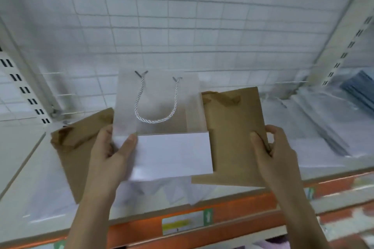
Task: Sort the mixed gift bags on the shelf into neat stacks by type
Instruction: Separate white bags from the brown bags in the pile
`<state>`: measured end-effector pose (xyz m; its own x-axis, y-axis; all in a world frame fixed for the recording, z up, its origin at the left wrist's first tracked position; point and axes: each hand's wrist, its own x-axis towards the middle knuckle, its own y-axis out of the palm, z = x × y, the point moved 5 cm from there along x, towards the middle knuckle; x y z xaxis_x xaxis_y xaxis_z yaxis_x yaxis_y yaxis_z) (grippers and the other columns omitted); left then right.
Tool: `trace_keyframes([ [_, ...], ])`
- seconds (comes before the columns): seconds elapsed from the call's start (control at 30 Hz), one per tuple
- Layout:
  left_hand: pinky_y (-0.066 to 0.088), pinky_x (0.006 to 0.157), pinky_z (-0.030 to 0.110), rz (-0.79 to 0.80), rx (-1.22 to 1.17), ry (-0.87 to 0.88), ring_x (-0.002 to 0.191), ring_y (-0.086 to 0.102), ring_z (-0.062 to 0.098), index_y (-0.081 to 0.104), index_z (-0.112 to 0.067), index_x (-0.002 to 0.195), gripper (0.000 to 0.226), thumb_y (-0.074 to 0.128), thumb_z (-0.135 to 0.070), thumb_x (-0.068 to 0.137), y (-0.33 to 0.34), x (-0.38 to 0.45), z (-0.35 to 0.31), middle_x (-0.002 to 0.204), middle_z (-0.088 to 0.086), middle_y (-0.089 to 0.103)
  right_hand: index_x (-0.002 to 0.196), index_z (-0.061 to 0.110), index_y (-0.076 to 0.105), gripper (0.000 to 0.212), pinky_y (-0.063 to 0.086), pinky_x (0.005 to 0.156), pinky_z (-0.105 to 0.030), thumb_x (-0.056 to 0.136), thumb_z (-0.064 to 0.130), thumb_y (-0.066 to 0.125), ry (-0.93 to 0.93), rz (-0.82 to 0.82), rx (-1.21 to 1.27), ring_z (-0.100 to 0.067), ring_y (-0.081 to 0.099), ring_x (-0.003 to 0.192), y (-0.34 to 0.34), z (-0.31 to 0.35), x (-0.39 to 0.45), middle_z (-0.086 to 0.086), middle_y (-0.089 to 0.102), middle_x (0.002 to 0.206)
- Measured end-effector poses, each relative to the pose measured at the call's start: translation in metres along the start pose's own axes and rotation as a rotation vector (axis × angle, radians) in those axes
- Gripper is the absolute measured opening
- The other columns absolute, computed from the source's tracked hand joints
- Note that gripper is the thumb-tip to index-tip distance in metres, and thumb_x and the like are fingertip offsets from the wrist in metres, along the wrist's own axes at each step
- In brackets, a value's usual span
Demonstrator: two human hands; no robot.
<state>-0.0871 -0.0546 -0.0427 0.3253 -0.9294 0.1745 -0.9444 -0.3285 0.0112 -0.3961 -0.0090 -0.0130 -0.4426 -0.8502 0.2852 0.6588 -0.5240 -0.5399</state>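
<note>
Translucent white gift bag (159,107) with twisted cord handle, pinched at its 7 o'clock corner by left hand (113,153), lifted off the shelf (323,147) to part it from the kraft sort. Brown paper bag (234,133) at 3 o'clock, gripped on its right edge by right hand (271,147), kept separate by type. Second brown bag (74,147) flat on shelf at 9 o'clock, likely a stack begun.

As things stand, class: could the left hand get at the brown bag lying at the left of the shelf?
Probably not yet. The left hand grips the translucent white bag, so it is occupied. The brown bag lies flat just beside it, uncovered on its left part.
</note>
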Motion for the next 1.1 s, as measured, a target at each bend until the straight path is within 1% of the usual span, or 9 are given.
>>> trace_keyframes([
  [0.2,0.043,0.057,0.025,0.064,-0.071,0.000,0.069,0.051,0.019,0.058,-0.035,0.083,0.019,0.064,-0.016,0.086,0.095,-0.015,-0.003,0.077,0.007,0.055,0.125,0.016,0.047,0.035,0.033,0.054,-0.018,0.095,0.034,0.044,0.085,-0.023,-0.025,0.001,0.045,0.064,-0.067,-0.069,0.032,0.016,0.050,0.076],
  [0.33,0.048,0.061,0.021,0.103,-0.101,0.010,0.072,0.057,0.014,0.056,-0.032,0.086,0.019,0.066,-0.016,0.084,0.178,-0.034,-0.012,0.082,-0.001,0.061,0.131,0.019,0.047,0.040,0.034,0.075,-0.028,0.095,0.035,0.043,0.120,-0.045,-0.070,-0.012,0.045,0.083,-0.123,-0.114,0.060,0.002,0.056,0.101],
  [0.43,0.046,0.061,0.024,0.107,-0.117,0.038,0.070,0.057,0.011,0.053,-0.032,0.085,0.021,0.061,-0.012,0.087,0.238,-0.050,-0.024,0.080,-0.005,0.061,0.133,0.019,0.046,0.042,0.037,0.075,-0.029,0.095,0.036,0.043,0.150,-0.041,-0.096,-0.016,0.049,0.087,-0.159,-0.148,0.079,-0.005,0.058,0.114],
  [0.57,0.040,0.047,0.015,0.081,-0.149,0.125,0.050,0.045,0.002,0.054,-0.034,0.087,0.023,0.062,-0.012,0.087,0.289,-0.067,-0.042,0.060,-0.015,0.052,0.132,0.019,0.046,0.043,0.043,0.079,-0.035,0.094,0.038,0.043,0.186,-0.029,-0.083,-0.020,0.052,0.088,-0.194,-0.185,0.099,-0.006,0.058,0.112],
  [0.73,0.041,0.058,0.010,0.035,-0.219,0.234,0.061,0.050,0.000,0.053,-0.032,0.091,0.024,0.063,-0.012,0.085,0.310,-0.083,-0.053,0.081,-0.007,0.056,0.131,0.019,0.047,0.041,0.038,0.076,-0.031,0.095,0.037,0.043,0.202,0.002,-0.012,-0.017,0.049,0.087,-0.208,-0.213,0.113,0.002,0.051,0.101],
  [0.83,0.042,0.056,0.022,0.054,-0.030,0.067,0.056,0.046,0.002,0.054,-0.039,0.081,0.022,0.070,-0.023,0.078,0.323,-0.081,-0.031,0.069,-0.006,0.050,0.132,0.019,0.047,0.042,0.039,0.078,-0.032,0.094,0.038,0.043,0.209,-0.002,-0.008,-0.019,0.050,0.090,-0.212,-0.224,0.120,-0.003,0.056,0.109],
  [0.9,0.045,0.067,0.029,0.069,0.211,-0.062,0.070,0.055,0.012,0.056,-0.031,0.098,0.024,0.070,-0.024,0.080,0.329,-0.082,-0.009,0.072,-0.002,0.054,0.130,0.019,0.048,0.040,0.039,0.075,-0.032,0.095,0.037,0.043,0.194,-0.008,-0.013,-0.018,0.050,0.086,-0.216,-0.226,0.125,-0.005,0.057,0.109],
  [1.0,0.041,0.090,0.032,0.044,0.588,-0.130,0.103,0.057,0.026,0.047,-0.007,0.126,0.043,0.060,-0.022,0.088,0.334,-0.088,0.012,0.103,0.012,0.065,0.128,0.017,0.049,0.036,0.037,0.061,-0.025,0.096,0.033,0.043,0.146,-0.038,-0.031,-0.008,0.047,0.071,-0.220,-0.227,0.129,-0.001,0.053,0.096],
  [1.1,0.036,0.098,0.037,0.047,0.799,-0.148,0.120,0.049,0.035,0.039,-0.002,0.135,0.053,0.056,-0.025,0.090,0.339,-0.092,0.013,0.126,0.022,0.055,0.125,0.014,0.051,0.034,0.036,0.058,-0.025,0.096,0.031,0.043,0.099,-0.123,-0.009,-0.009,0.048,0.068,-0.229,-0.229,0.129,0.002,0.054,0.088],
])
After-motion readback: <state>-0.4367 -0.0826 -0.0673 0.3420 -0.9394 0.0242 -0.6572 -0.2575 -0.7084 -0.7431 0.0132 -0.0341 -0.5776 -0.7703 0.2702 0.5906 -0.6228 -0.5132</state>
